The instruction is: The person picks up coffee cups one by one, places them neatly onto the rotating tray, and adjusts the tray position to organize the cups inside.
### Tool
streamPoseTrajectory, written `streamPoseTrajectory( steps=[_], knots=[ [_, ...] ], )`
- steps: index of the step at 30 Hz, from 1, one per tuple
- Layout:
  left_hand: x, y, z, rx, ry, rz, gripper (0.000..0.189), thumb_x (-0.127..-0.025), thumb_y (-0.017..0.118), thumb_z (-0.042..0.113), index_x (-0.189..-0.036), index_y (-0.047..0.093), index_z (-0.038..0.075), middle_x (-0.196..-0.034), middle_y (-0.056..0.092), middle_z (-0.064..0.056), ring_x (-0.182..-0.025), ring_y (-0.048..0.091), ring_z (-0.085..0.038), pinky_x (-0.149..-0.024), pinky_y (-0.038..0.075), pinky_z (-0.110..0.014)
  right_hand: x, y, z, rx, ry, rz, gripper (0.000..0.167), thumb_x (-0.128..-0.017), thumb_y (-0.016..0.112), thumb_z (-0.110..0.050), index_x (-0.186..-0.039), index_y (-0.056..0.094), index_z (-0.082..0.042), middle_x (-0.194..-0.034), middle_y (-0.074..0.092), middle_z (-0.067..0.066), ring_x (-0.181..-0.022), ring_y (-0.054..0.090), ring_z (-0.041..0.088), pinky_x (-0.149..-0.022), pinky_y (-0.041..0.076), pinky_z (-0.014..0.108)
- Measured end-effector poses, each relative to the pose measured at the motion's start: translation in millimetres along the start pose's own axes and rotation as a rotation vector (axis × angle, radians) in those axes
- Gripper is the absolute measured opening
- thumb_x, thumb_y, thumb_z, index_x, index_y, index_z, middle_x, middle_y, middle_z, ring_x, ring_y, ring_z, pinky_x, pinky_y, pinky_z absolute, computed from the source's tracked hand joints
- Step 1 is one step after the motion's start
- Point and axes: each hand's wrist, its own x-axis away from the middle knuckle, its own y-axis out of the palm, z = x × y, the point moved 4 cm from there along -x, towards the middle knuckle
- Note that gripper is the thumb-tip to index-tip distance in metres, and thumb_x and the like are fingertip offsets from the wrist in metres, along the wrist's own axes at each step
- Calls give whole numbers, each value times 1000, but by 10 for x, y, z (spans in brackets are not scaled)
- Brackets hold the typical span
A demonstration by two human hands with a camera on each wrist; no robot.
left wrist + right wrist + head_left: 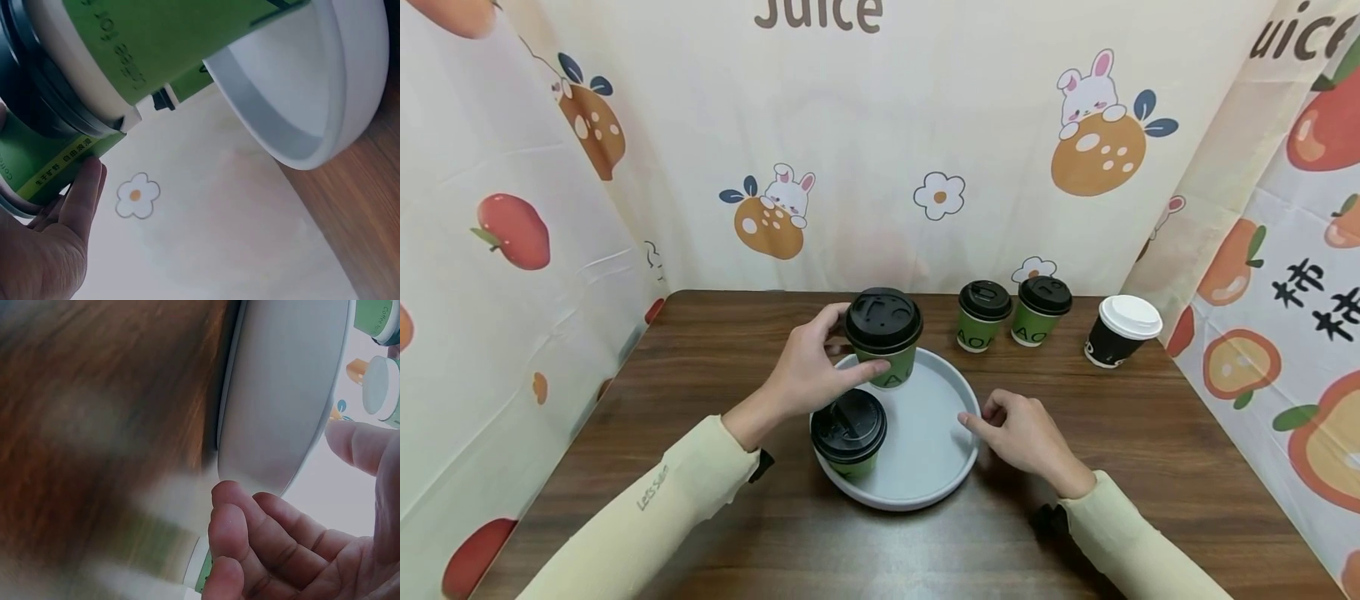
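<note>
My left hand [812, 367] grips a green paper coffee cup [891, 375] with a black lid, its thumb across the front. This cup is held up over the round grey-white tray [936, 475]; the right wrist view shows its pale underside. A second green cup [850, 468] with a black lid stands on the tray's near-left part, filling much of the left wrist view. Beside the tray's right rim is my right hand [1026, 433], fingers loosely bent outside the wall [281, 387] and thumb at the upper edge. Whether it touches the rim I cannot tell.
Two smaller green cups with black lids, a left one [976, 329] and a right one [1033, 323], stand at the back of the wooden table [737, 517]. Right of them is a black cup [1108, 343] with a white lid. Printed curtains [865, 108] enclose the table.
</note>
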Motion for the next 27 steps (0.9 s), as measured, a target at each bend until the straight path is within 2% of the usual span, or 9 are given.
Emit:
streamPoseTrajectory(
  steps=[9, 20, 27],
  knots=[
    [61, 60, 128, -32, 12, -8, 66, -78, 92, 19, -134, 58, 11, -118, 69, 0, -102, 71, -13, -88, 59, -30, -61, -6, 2, 0, -18, 9, 31, -95, 72, -44, -84, 66, -16, -69, 60, -2, -61, 53, 15, -55, 46, 31],
    [140, 147, 283, -15, 33, -54, 68, -79, 91, 19, -136, 56, 14, -120, 68, 4, -110, 68, -13, -89, 59, -30, -153, -3, -8, 1, -33, 21, 26, -98, 68, -39, -95, 70, -13, -76, 64, -3, -67, 57, 15, -60, 47, 32],
    [188, 199, 369, -23, 44, -66, 69, -78, 92, 20, -137, 56, 14, -120, 69, 4, -109, 68, -10, -88, 58, -27, -198, -9, -27, 22, -39, 24, 20, -99, 66, -33, -94, 70, -14, -78, 65, -2, -69, 57, 15, -62, 48, 32]
  ],
)
